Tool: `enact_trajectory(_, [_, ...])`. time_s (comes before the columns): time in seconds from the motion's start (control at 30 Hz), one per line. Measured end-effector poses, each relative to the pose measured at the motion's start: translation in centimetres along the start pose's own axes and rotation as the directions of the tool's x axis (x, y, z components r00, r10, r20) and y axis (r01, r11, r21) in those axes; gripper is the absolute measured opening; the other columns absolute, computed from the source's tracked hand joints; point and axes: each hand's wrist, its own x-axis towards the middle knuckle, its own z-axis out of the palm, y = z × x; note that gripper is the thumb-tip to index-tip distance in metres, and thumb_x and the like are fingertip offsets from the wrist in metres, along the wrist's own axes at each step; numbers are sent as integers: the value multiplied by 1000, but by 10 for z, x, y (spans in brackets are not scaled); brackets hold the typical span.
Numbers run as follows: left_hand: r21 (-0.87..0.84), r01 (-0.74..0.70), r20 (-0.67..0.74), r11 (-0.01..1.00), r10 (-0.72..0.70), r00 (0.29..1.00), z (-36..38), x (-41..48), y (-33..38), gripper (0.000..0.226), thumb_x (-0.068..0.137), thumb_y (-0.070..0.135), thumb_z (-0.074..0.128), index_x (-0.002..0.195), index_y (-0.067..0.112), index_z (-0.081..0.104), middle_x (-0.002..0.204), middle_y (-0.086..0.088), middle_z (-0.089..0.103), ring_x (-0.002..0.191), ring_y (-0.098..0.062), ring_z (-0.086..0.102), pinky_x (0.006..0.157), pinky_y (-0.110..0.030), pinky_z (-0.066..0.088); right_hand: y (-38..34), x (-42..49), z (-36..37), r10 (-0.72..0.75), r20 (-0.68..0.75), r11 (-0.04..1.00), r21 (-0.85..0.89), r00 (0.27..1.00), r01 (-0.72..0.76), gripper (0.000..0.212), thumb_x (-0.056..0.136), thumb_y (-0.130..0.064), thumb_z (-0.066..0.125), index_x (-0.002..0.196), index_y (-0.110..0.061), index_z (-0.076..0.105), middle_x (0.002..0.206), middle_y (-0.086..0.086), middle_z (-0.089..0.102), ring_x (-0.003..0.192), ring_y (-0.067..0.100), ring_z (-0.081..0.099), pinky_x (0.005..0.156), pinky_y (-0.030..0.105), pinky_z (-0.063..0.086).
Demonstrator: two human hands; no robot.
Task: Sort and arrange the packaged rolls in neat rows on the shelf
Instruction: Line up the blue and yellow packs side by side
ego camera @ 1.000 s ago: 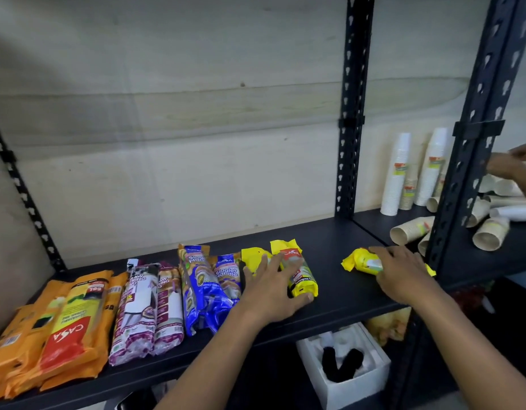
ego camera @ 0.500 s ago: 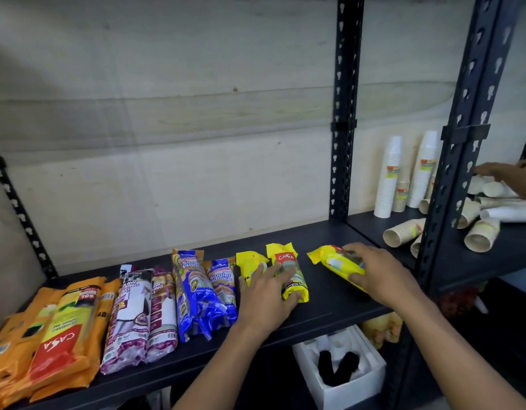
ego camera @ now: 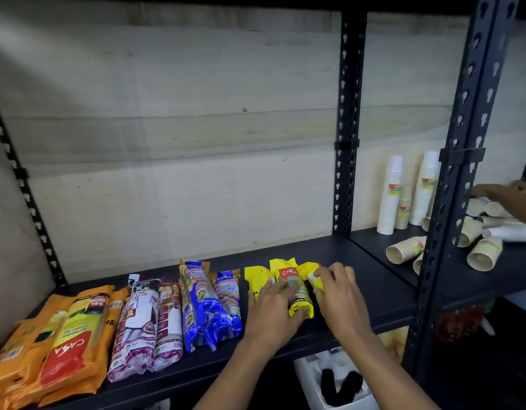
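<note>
On the black shelf (ego camera: 365, 270), three yellow rolls (ego camera: 297, 294) lie side by side, and both hands cover much of them. The left hand (ego camera: 270, 315) lies flat with fingers spread over the left and middle rolls, hiding most of the left one. The right hand (ego camera: 340, 297) rests against the right roll (ego camera: 310, 275), fingers curled over it; whether it grips or only presses I cannot tell, and only that roll's top end shows.

Left of these lie two blue rolls (ego camera: 208, 306), then two purple-and-white rolls (ego camera: 146, 324), then orange packs (ego camera: 69, 338) whose lower ends run out of view at the corner.

A perforated post (ego camera: 460, 208) cuts across the neighbouring shelf bay, partly hiding the paper cup stacks (ego camera: 392, 196), some upright, some toppled. Another person's hand (ego camera: 513, 196) reaches among them from the right edge, cut off by the frame.

Below the shelf sits a white foam box (ego camera: 318, 371) holding something black, too dim to identify.
</note>
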Motion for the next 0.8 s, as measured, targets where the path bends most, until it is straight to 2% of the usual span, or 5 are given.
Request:
enact_trajectory(0.23, [-1,-7,4,1000,7,1000,4,-1,-3,66,90,56,54,149,43,29,161,8,26,152,-19,8,117,-60,5,-5,-18,-11,14,-52,912,410,999,9,27,92,-20,63,118,-24,56,115,-10,42,87,5,57,59,21,50])
enact_trajectory(0.43, [6,-36,8,999,35,999,7,-3,-6,72,88,60,54,151,45,23,163,9,20,152,-18,2,117,-61,3,8,-29,-3,191,140,892,388,972,-231,42,93,-43,54,134,-33,52,120,-8,46,112,17,51,82,30,47])
enact_trajectory(0.57, [-10,-63,30,998,63,998,3,-6,-12,87,84,58,63,152,46,10,165,4,8,152,-20,-9,119,-60,-4,8,-27,-6,187,228,846,457,956,-274,48,93,-55,52,138,-39,46,125,-12,45,111,6,51,86,25,43])
enact_trajectory(0.67, [-14,-17,27,1000,17,999,1,-7,-18,98,82,58,67,154,43,2,165,2,2,152,-21,-11,120,-54,-7,11,-21,-9,178,268,846,449,947,-286,49,93,-45,60,138,-35,47,127,-9,46,106,5,50,84,21,41])
enact_trajectory(0.8, [-155,18,27,988,-14,1000,3,-13,-22,95,89,42,68,157,34,2,165,1,-2,152,-21,-10,124,-46,9,13,-14,-8,161,216,869,432,963,-242,45,89,-28,66,132,-31,55,127,-10,45,113,11,52,86,22,43])
